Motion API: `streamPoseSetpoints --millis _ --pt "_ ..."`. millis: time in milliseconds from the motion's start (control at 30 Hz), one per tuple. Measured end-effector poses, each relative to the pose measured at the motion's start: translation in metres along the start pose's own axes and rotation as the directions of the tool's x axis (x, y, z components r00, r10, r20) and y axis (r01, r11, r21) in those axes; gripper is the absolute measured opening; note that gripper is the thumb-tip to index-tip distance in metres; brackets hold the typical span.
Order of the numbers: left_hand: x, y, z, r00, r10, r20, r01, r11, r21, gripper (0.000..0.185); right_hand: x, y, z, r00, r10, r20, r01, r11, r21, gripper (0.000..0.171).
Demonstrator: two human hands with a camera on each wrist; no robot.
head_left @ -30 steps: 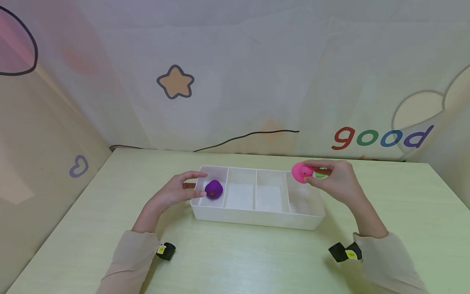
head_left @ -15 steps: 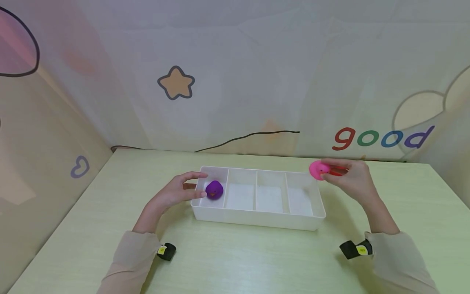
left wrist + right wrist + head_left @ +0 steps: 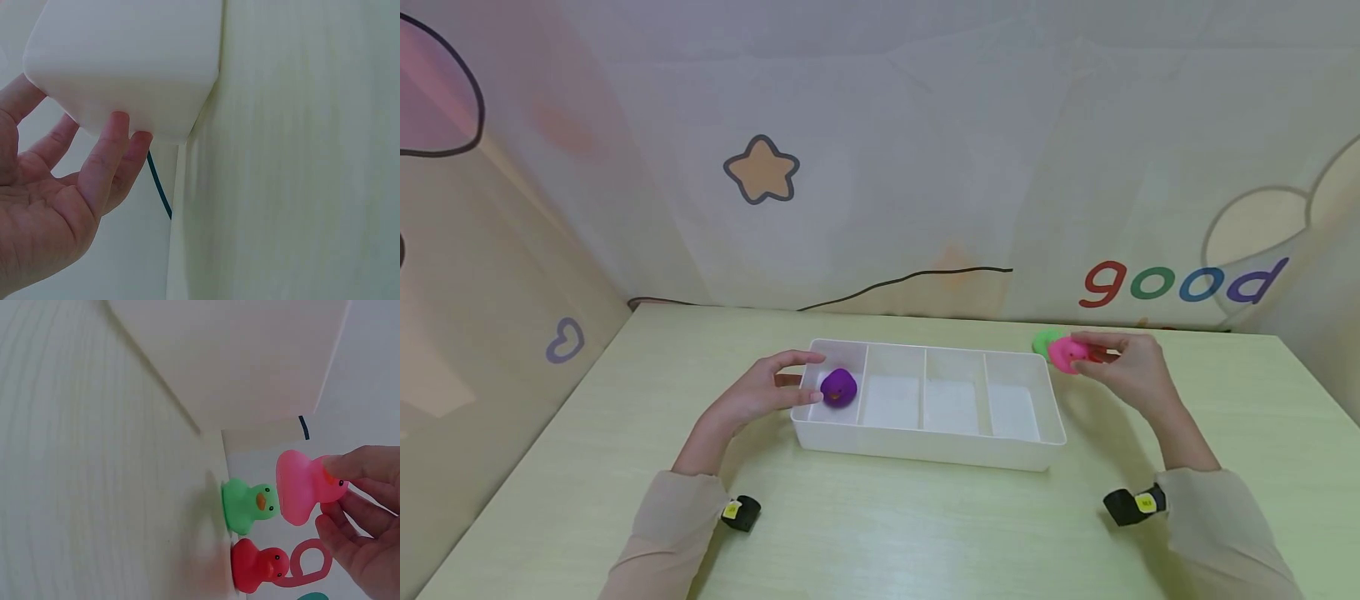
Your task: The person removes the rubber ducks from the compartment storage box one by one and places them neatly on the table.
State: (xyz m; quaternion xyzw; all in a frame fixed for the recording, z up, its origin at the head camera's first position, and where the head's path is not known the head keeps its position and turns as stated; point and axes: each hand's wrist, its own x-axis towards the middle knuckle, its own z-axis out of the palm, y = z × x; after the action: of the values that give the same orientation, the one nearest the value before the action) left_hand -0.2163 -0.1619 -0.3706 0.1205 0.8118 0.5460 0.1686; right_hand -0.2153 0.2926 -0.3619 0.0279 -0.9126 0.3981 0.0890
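Note:
Off the right end of the white divided tray (image 3: pixel 925 446), my right hand (image 3: pixel 1131 371) pinches a pink rubber duck (image 3: pixel 299 487) by its head. The duck's base hangs above the table, as the right wrist view shows. Close by on the table stand a green rubber duck (image 3: pixel 239 506) and a red rubber duck (image 3: pixel 247 565); the hand and pink duck partly hide them in the head view. My left hand (image 3: pixel 763 387) grips the tray's left end, some fingertips against the end wall (image 3: pixel 144 106). A purple rubber duck (image 3: pixel 838 388) sits in the leftmost compartment.
The tray has several compartments in a row, split by thin dividers (image 3: pixel 922 387). A printed backdrop (image 3: pixel 880 183) rises behind the table (image 3: pixel 880 533). Each wrist carries a small black camera (image 3: pixel 741 512).
My right hand has moved to the right with the pink duck, from over the tray's right compartment to beyond its right end. The left hand stays on the tray.

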Motion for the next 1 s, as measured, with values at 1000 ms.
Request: streamPoseSetpoints --millis 1000 --pt "-0.001 0.001 0.000 1.000 -0.005 -0.003 0.005 1.000 0.001 0.057 0.001 0.004 0.007 0.980 0.072 0.186 -0.049 0.991 -0.125 0.037"
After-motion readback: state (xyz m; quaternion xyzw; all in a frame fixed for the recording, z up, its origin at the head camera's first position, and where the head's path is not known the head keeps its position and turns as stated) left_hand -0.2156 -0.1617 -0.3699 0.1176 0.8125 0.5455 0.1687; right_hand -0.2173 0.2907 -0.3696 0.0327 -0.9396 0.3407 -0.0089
